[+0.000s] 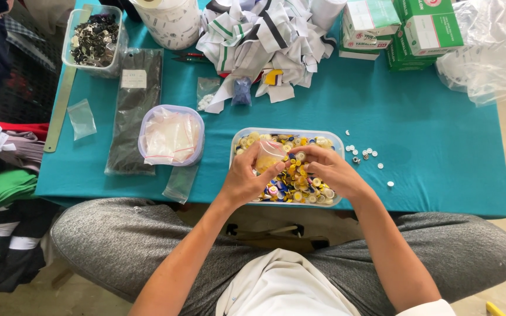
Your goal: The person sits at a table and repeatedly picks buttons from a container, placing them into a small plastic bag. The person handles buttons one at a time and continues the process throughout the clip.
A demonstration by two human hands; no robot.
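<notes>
A clear plastic tub (337, 138) full of yellow, blue and white buttons sits at the near edge of the teal table. Over it, my left hand (246, 178) holds a small clear plastic bag (268, 156) with yellow buttons inside. My right hand (327, 168) is beside it, its fingertips pinching a small button at the bag's mouth. Both hands hover just above the button pile.
A round tub of small clear bags (171, 136) stands left of the button tub. A few loose white buttons (363, 154) lie to the right. Folded striped fabric pieces (265, 35), green boxes (417, 26), scissors (190, 57), a long dark bag (134, 111) and a tub of dark parts (93, 40) fill the far side.
</notes>
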